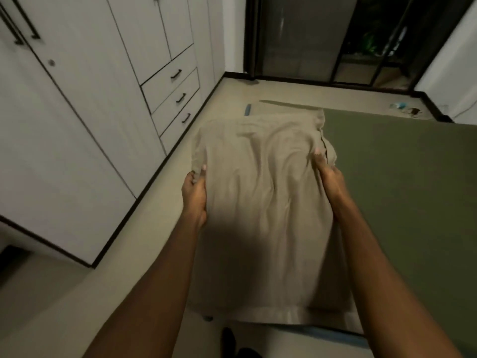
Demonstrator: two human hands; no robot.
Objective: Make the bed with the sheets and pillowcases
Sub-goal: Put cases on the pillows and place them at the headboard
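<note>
- White wardrobe doors and drawers [77, 125] ran along the left, a dark glass sliding door [309, 40] closed the far end, and the bed under its flat olive-green sheet [400, 189] filled the right.
- We held a beige, creased fabric piece [265, 202], probably a pillowcase, over the bed's near left corner. We could not tell whether its far part rested on the bed.
- Our left hand [195, 195] pinched its left edge, thumb on top, and our right hand [331, 179] gripped the right edge beside a bunched fold.
- We judged the cloth light, limp and soft, neither slippery nor fragile, and likely to sag wherever unsupported.
- Taking hold looked best at the two corners of the open end, so the mouth would spread for a pillow.
</note>
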